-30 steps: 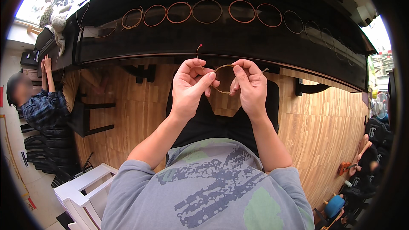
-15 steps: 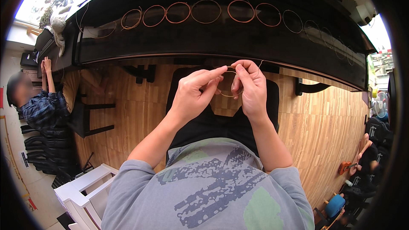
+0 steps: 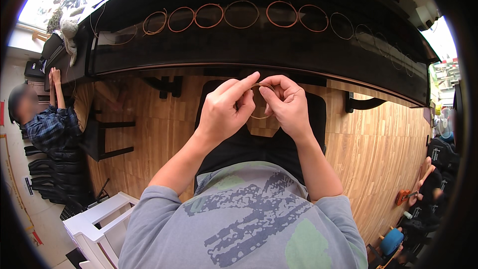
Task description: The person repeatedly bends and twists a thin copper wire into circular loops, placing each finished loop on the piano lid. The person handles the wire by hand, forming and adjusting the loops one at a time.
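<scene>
My left hand [image 3: 231,104] and my right hand [image 3: 286,104] meet in front of the black piano, both closed around a coiled brass-coloured string [image 3: 260,117]. The left index finger stretches over the top of the loop, and my right thumb presses on its upper part. Much of the coil is hidden by fingers. Along the piano's dark top lie several string coils [image 3: 209,26], copper-coloured toward the left and middle, paler and thinner toward the right.
A person [image 3: 52,129] in a checked shirt sits at the left beside a black bench [image 3: 114,124]. A white wooden frame [image 3: 89,219] stands at lower left. Black cases [image 3: 438,152], an orange instrument [image 3: 402,197] and a blue round object [image 3: 392,240] are at the right.
My hands have come closer together, the right moving a little left. My left index finger has stretched over the loop. The red-tipped string end seen upright earlier is out of sight.
</scene>
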### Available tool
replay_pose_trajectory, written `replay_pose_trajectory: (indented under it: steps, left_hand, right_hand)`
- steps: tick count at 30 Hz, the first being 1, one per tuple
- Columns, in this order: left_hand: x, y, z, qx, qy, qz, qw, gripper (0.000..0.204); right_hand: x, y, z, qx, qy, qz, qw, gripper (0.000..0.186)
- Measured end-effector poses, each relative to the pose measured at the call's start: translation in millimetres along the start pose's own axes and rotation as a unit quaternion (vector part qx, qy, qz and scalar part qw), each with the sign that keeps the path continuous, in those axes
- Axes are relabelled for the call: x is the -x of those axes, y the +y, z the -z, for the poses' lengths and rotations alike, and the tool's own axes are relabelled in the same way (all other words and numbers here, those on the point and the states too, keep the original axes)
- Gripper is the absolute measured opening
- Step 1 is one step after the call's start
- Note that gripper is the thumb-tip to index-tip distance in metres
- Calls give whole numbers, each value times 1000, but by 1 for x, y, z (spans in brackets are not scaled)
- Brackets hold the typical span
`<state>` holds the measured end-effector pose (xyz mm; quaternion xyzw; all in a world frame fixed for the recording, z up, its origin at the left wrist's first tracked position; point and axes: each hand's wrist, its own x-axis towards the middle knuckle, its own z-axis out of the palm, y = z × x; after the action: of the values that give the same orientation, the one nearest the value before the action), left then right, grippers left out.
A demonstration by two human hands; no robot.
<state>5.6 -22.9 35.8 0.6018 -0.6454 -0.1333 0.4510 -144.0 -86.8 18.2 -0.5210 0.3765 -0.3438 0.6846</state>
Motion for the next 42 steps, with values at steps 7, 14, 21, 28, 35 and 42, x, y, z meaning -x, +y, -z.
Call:
replay_pose_trajectory:
  steps: [7,14,21,28,35,42]
  left_hand:
    - [-1,3,-3,311,-25,224,923,22]
    - [-5,-1,4,335,-150,303,879,21]
    - [-3,-10,2,467,-136,293,823,20]
    - [0,-10,0,448,-81,268,849,18]
    - [-1,-8,2,142,-38,57,987,15]
    - [-4,-6,-1,52,14,-68,996,15]
  right_hand:
    - [7,3,-2,2,43,46,998,11]
    - [10,7,-4,-7,27,137,990,7]
    - [11,7,0,-4,-12,151,988,9]
    - [10,1,-2,13,20,121,992,14]
    - [11,-6,-1,15,31,44,998,10]
    - [14,-10,-4,5,15,19,1000,10]
